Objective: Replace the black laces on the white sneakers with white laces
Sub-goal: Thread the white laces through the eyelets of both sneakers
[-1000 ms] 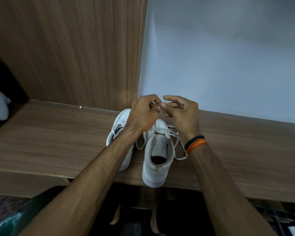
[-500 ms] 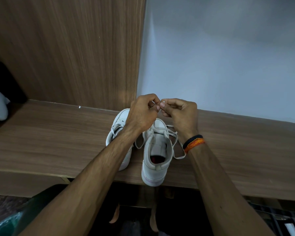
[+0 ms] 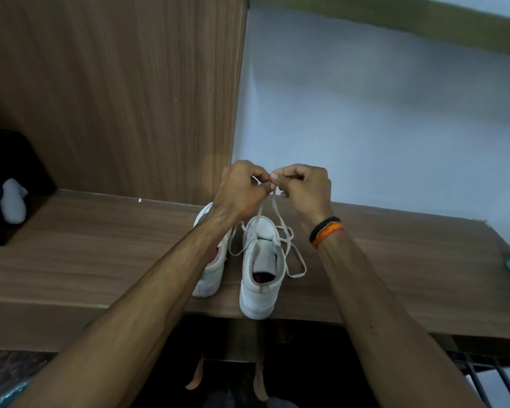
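Change: since a second ago I see both hands lifted a little above the right sneaker [image 3: 261, 269], so two strands of white lace [image 3: 273, 210] now run taut from its eyelets up to the fingers — I judge a knot or bow is being drawn, late in the job.
Near, frame centre: two white sneakers on the wooden shelf [image 3: 100, 260], heels toward me; the right one at the front edge, the left sneaker [image 3: 211, 272] beside it, partly under my left forearm.
Laces counted: white only — one loop [image 3: 296, 265] lies right of the right sneaker; no black lace in view.
Hands: two, knuckles nearly touching; left hand [image 3: 242, 189] and right hand [image 3: 304, 187] each pinch a lace strand.
Wrist: one black-and-orange band [image 3: 326, 231].
Far left: one pale object [image 3: 12, 201] against a dark box.
Far: wood panel, grey wall.
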